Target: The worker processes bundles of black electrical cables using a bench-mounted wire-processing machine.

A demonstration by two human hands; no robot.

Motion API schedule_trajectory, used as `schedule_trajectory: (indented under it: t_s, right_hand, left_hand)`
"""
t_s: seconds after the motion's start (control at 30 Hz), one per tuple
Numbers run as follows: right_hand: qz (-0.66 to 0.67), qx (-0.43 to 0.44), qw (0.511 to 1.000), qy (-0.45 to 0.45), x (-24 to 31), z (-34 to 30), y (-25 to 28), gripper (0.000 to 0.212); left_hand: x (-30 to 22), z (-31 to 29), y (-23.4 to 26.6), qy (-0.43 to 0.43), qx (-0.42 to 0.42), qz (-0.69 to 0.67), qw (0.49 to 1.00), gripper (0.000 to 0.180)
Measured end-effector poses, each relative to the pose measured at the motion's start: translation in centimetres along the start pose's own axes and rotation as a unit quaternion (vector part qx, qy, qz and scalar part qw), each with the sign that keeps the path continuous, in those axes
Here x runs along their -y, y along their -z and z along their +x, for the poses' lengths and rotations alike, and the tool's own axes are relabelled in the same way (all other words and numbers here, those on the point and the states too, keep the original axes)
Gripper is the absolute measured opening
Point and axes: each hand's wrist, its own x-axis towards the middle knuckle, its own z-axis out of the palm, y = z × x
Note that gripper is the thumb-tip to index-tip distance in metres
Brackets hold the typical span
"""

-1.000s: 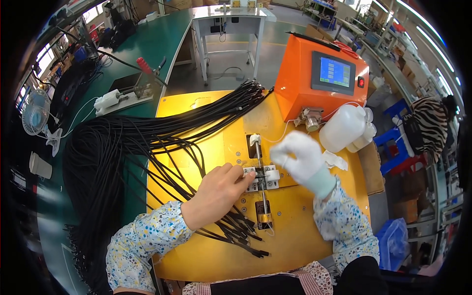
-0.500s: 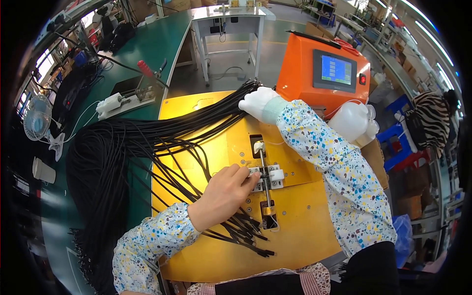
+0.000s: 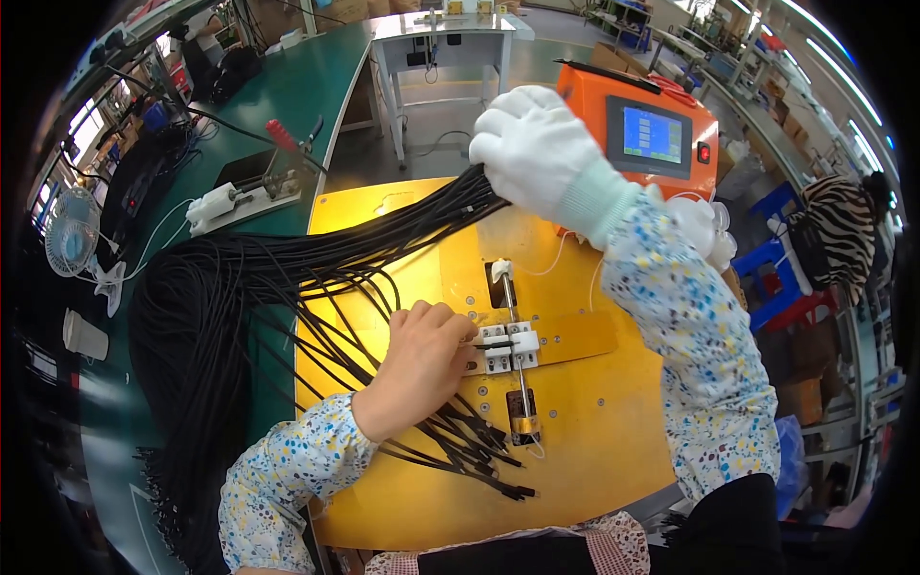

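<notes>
My bare left hand [image 3: 414, 362] is closed at the left side of the white fixture block [image 3: 511, 347], pinching a black cable [image 3: 495, 345] whose end lies in the block. A metal rod [image 3: 511, 309] crosses the block lengthwise. My right hand [image 3: 537, 149], in a white knit glove, is raised with curled fingers over the far end of a thick bundle of black cables [image 3: 402, 226]. Its palm side is hidden, so whatever it grips cannot be made out. Loose cable ends [image 3: 479, 446] fan out below my left wrist.
The yellow metal plate [image 3: 575, 441] carries the fixture. Behind it stands an orange control box [image 3: 586, 115] with a lit screen [image 3: 653, 135], with a white plastic bottle [image 3: 692, 222] nearby. On the green table [image 3: 278, 72] are a toggle clamp [image 3: 283, 134], a small fan [image 3: 73, 230] and piled cables.
My right hand has risen from the bundle's end. My left hand has shifted slightly left, uncovering more of the white block and the cable in it.
</notes>
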Motion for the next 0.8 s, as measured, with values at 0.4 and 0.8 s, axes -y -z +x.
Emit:
schedule_trajectory:
  t_s: [0.4,0.8]
  right_hand:
    - [0.05,0.137,0.973,-0.178,3.0,-7.1,8.3,0.018]
    - [0.302,0.041,0.877,-0.371,7.7,-10.5,8.9,0.023]
  left_hand:
    - [-0.9,1.0,5.9,-0.095,0.235,-0.019,0.967,0.007]
    - [-1.5,1.8,6.0,0.056,0.295,-0.332,0.894,0.025]
